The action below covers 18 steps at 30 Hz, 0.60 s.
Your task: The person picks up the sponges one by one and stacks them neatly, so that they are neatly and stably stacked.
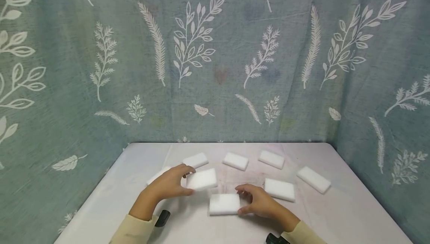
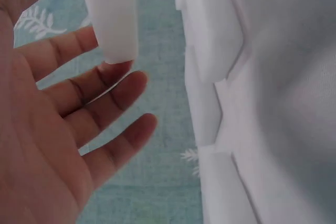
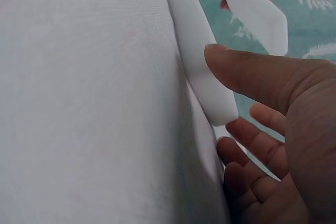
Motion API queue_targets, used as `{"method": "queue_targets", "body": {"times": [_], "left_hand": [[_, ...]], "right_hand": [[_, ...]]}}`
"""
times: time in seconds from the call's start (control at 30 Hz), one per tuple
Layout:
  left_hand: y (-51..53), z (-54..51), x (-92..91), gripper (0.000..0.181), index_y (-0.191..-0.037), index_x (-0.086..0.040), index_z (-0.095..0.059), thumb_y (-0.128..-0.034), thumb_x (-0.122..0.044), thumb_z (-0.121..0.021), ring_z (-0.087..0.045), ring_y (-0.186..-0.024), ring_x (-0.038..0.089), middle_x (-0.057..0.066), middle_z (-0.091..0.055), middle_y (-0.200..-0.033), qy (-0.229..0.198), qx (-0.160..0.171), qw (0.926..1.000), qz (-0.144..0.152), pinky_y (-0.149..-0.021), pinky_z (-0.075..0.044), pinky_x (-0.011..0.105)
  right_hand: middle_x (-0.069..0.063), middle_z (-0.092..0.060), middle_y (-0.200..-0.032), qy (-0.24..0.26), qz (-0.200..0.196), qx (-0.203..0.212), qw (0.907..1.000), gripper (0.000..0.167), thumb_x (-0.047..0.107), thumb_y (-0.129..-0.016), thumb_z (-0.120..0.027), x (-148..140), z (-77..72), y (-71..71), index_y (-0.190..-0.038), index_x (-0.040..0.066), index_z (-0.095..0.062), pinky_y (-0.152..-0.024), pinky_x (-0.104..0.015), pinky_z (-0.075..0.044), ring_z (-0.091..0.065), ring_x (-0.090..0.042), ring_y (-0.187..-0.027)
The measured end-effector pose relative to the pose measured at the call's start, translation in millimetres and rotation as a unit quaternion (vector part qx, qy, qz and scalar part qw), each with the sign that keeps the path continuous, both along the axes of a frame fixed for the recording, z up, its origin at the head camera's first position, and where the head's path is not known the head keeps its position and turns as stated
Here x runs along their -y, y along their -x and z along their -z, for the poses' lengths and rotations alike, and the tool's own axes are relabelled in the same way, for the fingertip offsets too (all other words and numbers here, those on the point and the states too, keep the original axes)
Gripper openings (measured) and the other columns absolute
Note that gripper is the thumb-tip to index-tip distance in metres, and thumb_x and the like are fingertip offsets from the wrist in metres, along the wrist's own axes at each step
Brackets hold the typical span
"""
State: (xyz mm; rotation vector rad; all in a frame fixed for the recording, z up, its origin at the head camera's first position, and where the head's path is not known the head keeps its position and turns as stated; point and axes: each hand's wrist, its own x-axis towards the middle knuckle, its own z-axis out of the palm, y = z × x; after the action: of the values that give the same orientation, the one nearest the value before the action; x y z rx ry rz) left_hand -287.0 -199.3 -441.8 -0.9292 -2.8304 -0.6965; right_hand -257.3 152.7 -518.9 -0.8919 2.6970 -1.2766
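Note:
In the head view, my left hand (image 1: 171, 182) pinches a white sponge block (image 1: 202, 179) and holds it above the table; the left wrist view shows this raised sponge (image 2: 113, 17) at the fingertips, with the lower fingers spread. My right hand (image 1: 260, 201) is at the right end of another white sponge block (image 1: 224, 204) lying flat near the front. Its thumb (image 3: 247, 72) overlaps that sponge in the right wrist view, while the other fingers curve loosely beyond its end. Whether they press on it is hard to tell.
Several more white sponges lie on the pale table (image 1: 336, 214): one (image 1: 280, 190) just behind my right hand, one (image 1: 314, 179) farther right, one (image 1: 236, 161) at the back. Another (image 1: 158, 175) is partly hidden by my left hand. Leaf-patterned cloth (image 1: 215, 68) surrounds the table.

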Motion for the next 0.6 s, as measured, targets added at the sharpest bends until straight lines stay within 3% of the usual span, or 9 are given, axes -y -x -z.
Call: {"method": "queue_targets", "body": {"times": [0.13,0.27,0.6], "left_hand": [[1.7,3.6,-3.8,0.057,-0.120,-0.016,-0.062,-0.0716,-0.038,-0.084,-0.056,-0.094,0.012,-0.010,-0.058,-0.102,-0.011,-0.014,0.9998,-0.004,-0.080,-0.049,0.037],[1.6,6.7,-9.5,0.054,-0.120,-0.019,-0.061,-0.0738,-0.038,-0.082,-0.057,-0.096,0.015,-0.010,-0.058,-0.104,-0.015,-0.006,0.9999,-0.002,-0.083,-0.048,0.037],[-3.5,15.5,-32.7,0.052,-0.119,-0.016,-0.063,-0.0758,-0.039,-0.080,-0.058,-0.100,0.014,-0.006,-0.060,-0.109,-0.008,-0.032,0.9980,0.054,-0.085,-0.050,0.036]], "right_hand": [[0.008,-0.062,-0.109,0.001,-0.002,-0.022,0.9998,0.068,0.032,-0.071,-0.087,-0.9,1.0,-0.7,-0.129,0.009,-0.060,-0.081,-0.030,-0.049,-0.057,-0.015,-0.097],[0.008,-0.062,-0.109,0.001,0.001,-0.034,0.9994,0.068,0.034,-0.072,-0.086,-1.1,1.1,0.0,-0.130,0.009,-0.059,-0.078,-0.029,-0.049,-0.058,-0.014,-0.096],[0.009,-0.061,-0.110,-0.006,-0.003,-0.041,0.9991,0.078,0.035,-0.067,-0.089,1.7,8.7,1.5,-0.133,0.009,-0.057,-0.087,-0.031,-0.047,-0.056,-0.013,-0.099]]}}
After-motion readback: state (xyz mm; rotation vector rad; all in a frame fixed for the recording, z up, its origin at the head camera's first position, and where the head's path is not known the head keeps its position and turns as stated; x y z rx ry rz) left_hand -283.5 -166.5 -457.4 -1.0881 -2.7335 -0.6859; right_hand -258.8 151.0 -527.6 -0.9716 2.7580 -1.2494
